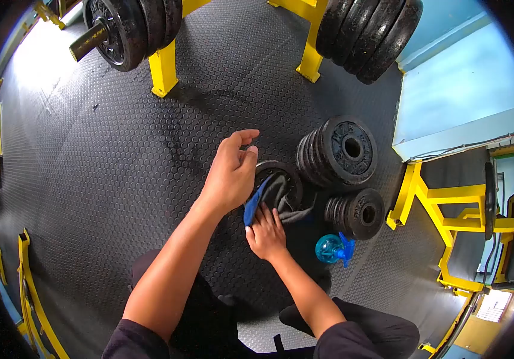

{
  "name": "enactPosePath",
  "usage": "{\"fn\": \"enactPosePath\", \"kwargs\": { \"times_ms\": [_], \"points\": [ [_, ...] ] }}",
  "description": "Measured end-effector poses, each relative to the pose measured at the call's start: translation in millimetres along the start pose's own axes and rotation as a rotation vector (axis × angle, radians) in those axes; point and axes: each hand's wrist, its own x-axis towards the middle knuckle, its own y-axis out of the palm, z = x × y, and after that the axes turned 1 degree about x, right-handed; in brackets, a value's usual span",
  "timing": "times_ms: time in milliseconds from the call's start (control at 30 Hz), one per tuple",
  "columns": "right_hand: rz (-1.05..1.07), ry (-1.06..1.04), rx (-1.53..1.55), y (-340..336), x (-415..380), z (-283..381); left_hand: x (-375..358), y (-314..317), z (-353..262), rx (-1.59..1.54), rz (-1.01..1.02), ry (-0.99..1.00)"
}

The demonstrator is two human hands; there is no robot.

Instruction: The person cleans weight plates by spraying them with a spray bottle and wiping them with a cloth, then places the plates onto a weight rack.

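Head view looks down on a dark studded rubber floor (119, 149) ringed by yellow racks (164, 69) and a pale blue wall (454, 90). Left hand (231, 173) grips the rim of an upright weight plate (290, 179), fingers curled. Right hand (266, 233) presses a grey-blue cloth (272, 194) flat against it. Just beside stand stacked plates (343, 152); a blue spray bottle (330, 248) sits near them, contents unclear.

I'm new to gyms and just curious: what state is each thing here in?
Weight plate: upright on edge, steadied by left hand.
Cloth: pressed on the plate by right hand.
Stacked plates: upright on edge, untouched.
Smaller plates: upright on edge, untouched.
Spray bottle: standing on floor.
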Motion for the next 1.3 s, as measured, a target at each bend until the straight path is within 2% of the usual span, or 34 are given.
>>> {"fn": "enactPosePath", "kwargs": {
  "times_ms": [100,133,167,267,300,367,400,467,500,567,700,800,833,900,933,1000,1100,1133,1167,1300],
  "points": [
    [0.144,-0.03,-0.073,-10.7,-25.9,-10.1,2.6,2.8,3.3,-0.035,-0.017,0.002],
    [0.12,-0.093,-0.192,-10.8,-30.7,-14.1,3.4,4.6,5.1,-0.043,-0.023,0.002],
    [0.125,-0.104,-0.201,-8.0,-25.0,-21.0,3.7,7.7,7.5,-0.044,-0.034,0.023],
    [0.028,-0.358,-0.238,-1.9,10.3,-32.9,2.2,15.1,5.5,-0.077,-0.044,0.037],
    [0.153,-0.346,-0.193,-10.1,30.2,-28.6,1.3,15.6,-0.3,-0.101,-0.041,0.029],
    [0.0,-0.348,-0.136,-6.3,61.3,-23.7,2.1,18.5,-2.5,-0.096,-0.056,0.027],
    [0.0,-0.351,-0.131,-8.6,76.8,-17.2,2.5,19.2,-2.6,-0.093,-0.07,0.026],
    [-0.261,-0.175,0.22,-20.0,100.9,-5.4,2.6,21.4,-2.1,-0.105,-0.063,0.007],
    [-0.257,-0.17,0.223,-16.8,114.3,-16.0,2.1,22.8,-2.3,-0.119,-0.055,-0.006],
    [-0.043,0.069,-0.188,-7.2,132.7,-44.1,-0.1,23.0,-6.7,-0.117,-0.041,-0.024],
    [-0.041,0.242,-0.22,-27.6,118.6,-40.8,1.0,21.3,-4.6,-0.127,-0.032,-0.011],
    [-0.207,0.525,-0.202,-15.3,83.7,-39.9,3.6,14.9,-1.5,-0.146,-0.038,-0.051],
    [-0.156,0.589,-0.156,-25.0,71.4,-30.6,3.9,13.2,-1.4,-0.151,-0.039,-0.048],
    [-0.287,0.603,-0.078,-6.0,39.8,-40.0,5.1,10.9,-0.9,-0.161,-0.057,-0.061],
    [-0.296,0.607,-0.07,0.2,26.2,-40.8,6.8,12.3,4.3,-0.139,-0.092,0.009],
    [-0.362,0.584,-0.1,8.4,16.4,-39.7,6.4,11.8,1.0,-0.145,-0.091,0.0],
    [-0.289,0.658,-0.188,6.1,41.1,-44.4,4.8,13.3,-5.0,-0.168,-0.071,-0.035],
    [-0.266,0.619,-0.262,-1.6,54.6,-43.1,3.5,14.8,-6.8,-0.19,-0.054,-0.06],
    [-0.182,0.714,-0.216,-14.7,74.3,-34.4,2.3,16.1,-8.9,-0.186,-0.051,-0.063],
    [-0.233,0.779,-0.253,-3.7,99.2,-27.5,0.3,25.1,-12.4,-0.172,-0.043,-0.012]
  ]
}}
